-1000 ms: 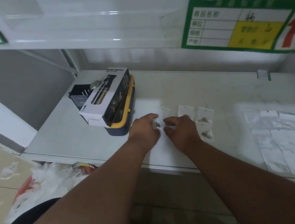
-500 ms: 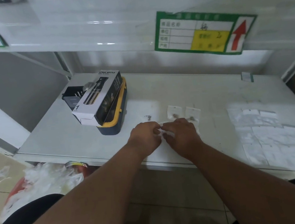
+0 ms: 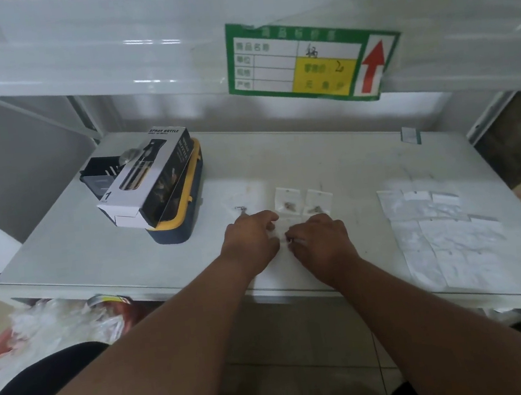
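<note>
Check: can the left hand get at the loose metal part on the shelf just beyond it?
Probably yes. The metal part lies bare on the shelf just beyond the left hand, nothing between them, though its fingers pinch a small clear bag.

A small clear plastic bag (image 3: 279, 237), flat and mostly hidden, is pinched between the fingertips of the left hand (image 3: 251, 243) and the right hand (image 3: 321, 242), low over the front part of the white shelf (image 3: 281, 162). A tiny dark metal part (image 3: 290, 241) is seen at the right hand's fingertips, at the bag's edge; whether it is inside the bag cannot be told. The bag's outline is blurred against the pale surface.
</note>
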